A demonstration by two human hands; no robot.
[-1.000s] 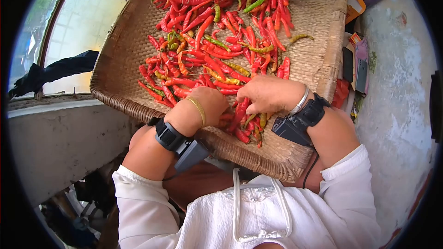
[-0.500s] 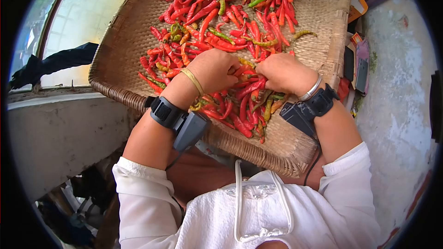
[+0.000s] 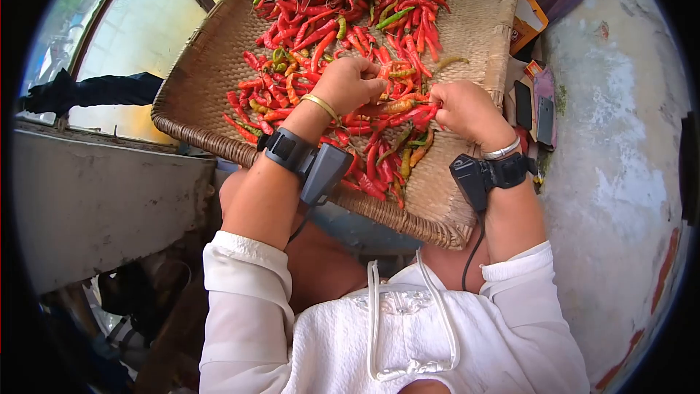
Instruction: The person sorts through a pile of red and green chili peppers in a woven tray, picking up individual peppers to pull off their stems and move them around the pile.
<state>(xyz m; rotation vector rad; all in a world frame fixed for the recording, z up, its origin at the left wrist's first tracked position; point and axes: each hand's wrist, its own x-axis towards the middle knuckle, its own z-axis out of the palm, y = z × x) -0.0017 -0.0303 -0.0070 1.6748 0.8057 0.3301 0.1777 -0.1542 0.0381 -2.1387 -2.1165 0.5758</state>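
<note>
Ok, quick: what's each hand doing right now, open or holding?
Left hand: curled over chillies; grip cannot be told.
Right hand: curled closed at chillies; hold unclear.

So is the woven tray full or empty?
Partly full: peppers heap across the tray, but bare weave shows along the right side.

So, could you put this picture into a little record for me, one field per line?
Container: woven basket, shallow
Contents: many peppers, mostly red, some green or yellowish
Left hand: over the peppers, fingers curled; whether it holds one is unclear
Right hand: fingertips at the peppers; grip unclear
Bangles: gold-coloured bangle on the left, silver-coloured bangle on the right
Wrist devices: a dark box with a black strap on each arm
Clothing: white top
Left side: window, dark cloth
</note>
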